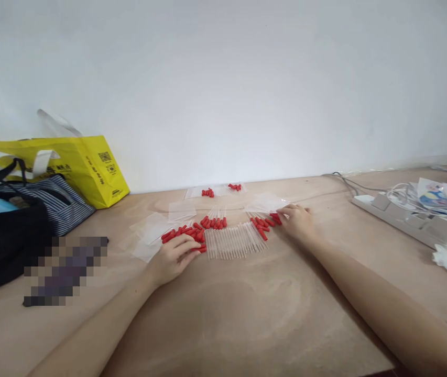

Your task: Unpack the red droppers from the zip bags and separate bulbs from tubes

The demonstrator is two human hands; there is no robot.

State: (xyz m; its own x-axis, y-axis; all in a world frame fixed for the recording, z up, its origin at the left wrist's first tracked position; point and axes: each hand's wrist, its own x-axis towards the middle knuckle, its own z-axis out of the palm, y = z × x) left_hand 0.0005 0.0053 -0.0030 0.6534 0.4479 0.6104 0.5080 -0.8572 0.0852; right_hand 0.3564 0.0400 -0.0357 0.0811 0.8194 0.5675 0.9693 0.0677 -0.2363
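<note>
My left hand [173, 256] rests at a pile of red rubber bulbs [180, 230], its curled fingers and thumb closed around a bulb at the pile's right edge. To its right lies a row of thin clear dropper tubes [233, 242], side by side on the table. My right hand [297, 222] has its fingertips pinched at a red-bulbed dropper [275, 218], at the right end of a fanned group of droppers [260, 226]. Another small group of red-bulbed droppers [216, 222] lies behind the row. The fingers partly hide what each hand grips.
Clear plastic bags [150, 243] lie at left, with another bag [264, 201] behind the right-hand group. Bagged droppers [219, 191] lie near the wall. A yellow bag [89, 167], a striped bag [64, 204] and a blurred-out item [66, 272] are left; a power strip [400, 220] is right.
</note>
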